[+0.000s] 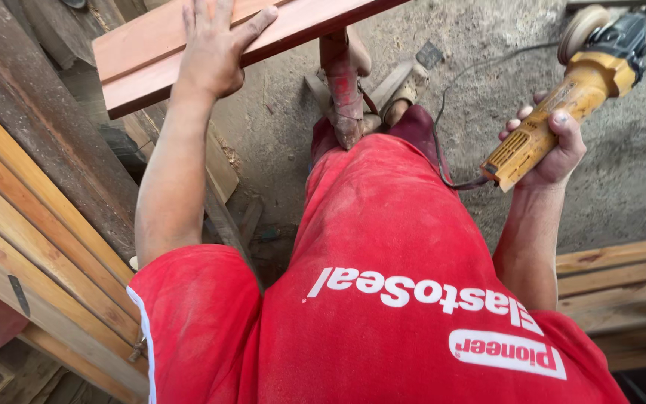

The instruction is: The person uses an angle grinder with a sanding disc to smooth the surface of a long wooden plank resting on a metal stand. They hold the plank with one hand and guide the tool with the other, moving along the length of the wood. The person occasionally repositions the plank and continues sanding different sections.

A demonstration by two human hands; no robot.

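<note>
My left hand (pixel 214 46) lies flat, fingers spread, on a reddish grooved wooden board (pixel 158 56) that runs across the top of the view. My right hand (pixel 558 146) grips the yellow body of an angle grinder (pixel 573 90), held out to the right above the dusty floor. The grinder's sanding disc (pixel 583 28) points away from me, and its black cord (pixel 443 150) loops back toward my leg. My red shirt and trousers fill the lower middle, and my sandalled foot (pixel 405 93) rests on the ground under the board.
Long wooden planks (pixel 31 224) lean stacked along the left. More planks (pixel 622 277) lie at the lower right. The concrete floor (pixel 487 45) is covered in sawdust, with small wood offcuts (pixel 429 54) near my foot.
</note>
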